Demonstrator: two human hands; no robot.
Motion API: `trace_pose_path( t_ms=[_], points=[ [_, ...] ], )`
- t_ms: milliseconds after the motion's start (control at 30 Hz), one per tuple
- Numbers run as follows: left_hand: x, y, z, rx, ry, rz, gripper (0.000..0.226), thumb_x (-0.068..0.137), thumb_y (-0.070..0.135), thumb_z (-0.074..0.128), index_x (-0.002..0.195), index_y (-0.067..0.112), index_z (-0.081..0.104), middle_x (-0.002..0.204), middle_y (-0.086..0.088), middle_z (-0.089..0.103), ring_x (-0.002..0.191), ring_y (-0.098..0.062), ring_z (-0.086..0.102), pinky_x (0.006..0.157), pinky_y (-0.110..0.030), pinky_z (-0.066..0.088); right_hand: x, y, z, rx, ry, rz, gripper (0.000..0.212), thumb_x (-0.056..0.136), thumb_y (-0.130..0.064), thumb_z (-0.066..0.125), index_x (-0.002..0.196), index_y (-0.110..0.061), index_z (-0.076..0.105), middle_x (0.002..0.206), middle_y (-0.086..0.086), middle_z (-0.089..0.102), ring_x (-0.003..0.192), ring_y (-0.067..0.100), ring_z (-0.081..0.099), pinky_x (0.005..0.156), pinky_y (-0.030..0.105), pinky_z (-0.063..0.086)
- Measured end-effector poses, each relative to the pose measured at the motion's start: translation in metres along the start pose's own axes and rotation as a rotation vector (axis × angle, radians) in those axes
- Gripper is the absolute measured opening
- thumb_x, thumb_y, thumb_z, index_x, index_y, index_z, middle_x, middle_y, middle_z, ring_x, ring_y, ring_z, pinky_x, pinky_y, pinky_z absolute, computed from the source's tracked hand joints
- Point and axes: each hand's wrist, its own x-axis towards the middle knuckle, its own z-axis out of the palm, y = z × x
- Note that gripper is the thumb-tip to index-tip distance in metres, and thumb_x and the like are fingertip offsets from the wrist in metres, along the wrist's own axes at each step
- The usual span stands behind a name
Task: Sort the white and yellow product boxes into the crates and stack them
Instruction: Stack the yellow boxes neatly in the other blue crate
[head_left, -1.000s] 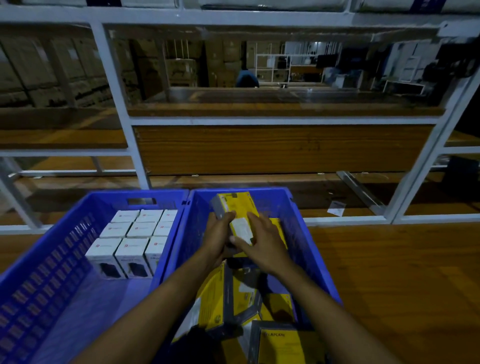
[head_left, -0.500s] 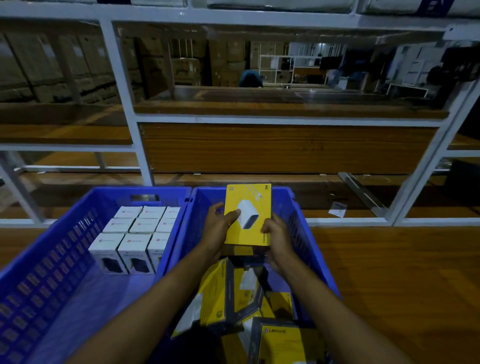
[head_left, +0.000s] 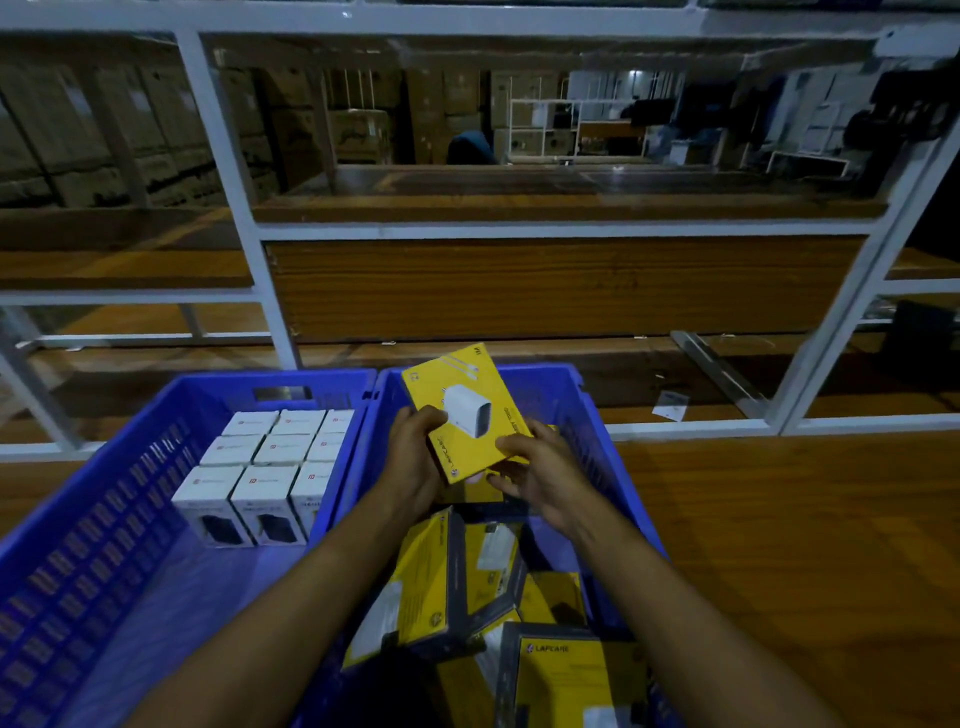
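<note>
Head view. At 6 o'clock, nearest us, loose yellow boxes (head_left: 426, 587) lie tumbled at mixed angles in the right blue crate (head_left: 589, 415). At 7 o'clock sits the left blue crate (head_left: 104, 519), touching the right one. White boxes (head_left: 270, 457) stand in neat rows in its far right corner.

Just below centre, both hands hold one yellow charger box (head_left: 467, 410) above the right crate, face up, its top leaning toward 11 o'clock. The left hand (head_left: 415, 457) grips the left edge, thumb on the face. The right hand (head_left: 545, 473) pinches the lower right corner, thumb on top, fingers curled beneath.

Both crates rest on a wooden tabletop (head_left: 779, 545). At 12 o'clock, farthest, we log a white rack frame (head_left: 228, 182) with wooden shelves.
</note>
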Motion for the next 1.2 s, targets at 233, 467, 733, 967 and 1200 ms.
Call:
trace_pose_path(
  t_ms=[233,467,733,967,1200],
  points=[
    [0.004,0.005,-0.002,-0.137,-0.012,-0.062,0.048,0.096,0.027,0.058,0.140,0.008,0.048,0.135,-0.018,0.058,0.116,-0.040,0.057,0.085,-0.055,0.051,0.001,-0.020,-0.021,0.117,0.212,-0.158,0.018,0.095,-0.025,0.064,0.109,-0.015,0.069,0.095,0.008,0.073,0.090,0.028,0.068,0.068,0.035,0.055],
    [-0.001,0.008,-0.002,0.175,-0.209,-0.189,0.051,0.080,0.041,0.073,0.116,0.007,0.064,0.127,-0.023,0.061,0.115,-0.039,0.060,0.101,-0.055,0.048,0.002,-0.024,-0.035,-0.062,0.275,-0.262,0.024,0.078,-0.039,0.080,0.092,-0.021,0.076,0.099,0.006,0.075,0.096,0.028,0.070,0.084,0.047,0.058],
    [0.004,0.001,-0.001,0.029,-0.039,-0.185,0.036,0.096,0.026,0.060,0.126,0.005,0.060,0.120,-0.020,0.068,0.111,-0.039,0.064,0.095,-0.054,0.052,0.007,-0.019,-0.029,0.035,0.161,-0.129,0.042,0.093,-0.056,0.056,0.115,-0.023,0.068,0.103,0.006,0.074,0.086,0.024,0.072,0.062,0.032,0.055],
    [0.021,-0.022,-0.012,-0.073,0.182,-0.073,0.075,0.065,0.027,0.086,0.124,-0.008,0.055,0.117,-0.029,0.065,0.104,-0.046,0.066,0.084,-0.065,0.053,0.003,-0.002,-0.003,-0.114,-0.182,0.048,0.054,0.089,-0.043,0.068,0.136,-0.027,0.047,0.121,0.005,0.071,0.102,0.038,0.070,0.083,0.054,0.058],
    [-0.013,-0.003,0.010,0.174,0.104,0.132,0.047,0.084,0.012,0.075,0.125,0.018,0.053,0.102,-0.011,0.068,0.081,-0.024,0.068,0.057,-0.030,0.053,0.007,0.002,-0.005,-0.066,-0.036,-0.053,0.040,0.102,-0.032,0.053,0.141,-0.023,0.047,0.137,0.014,0.059,0.071,0.030,0.072,0.050,0.027,0.050]
  ],
)
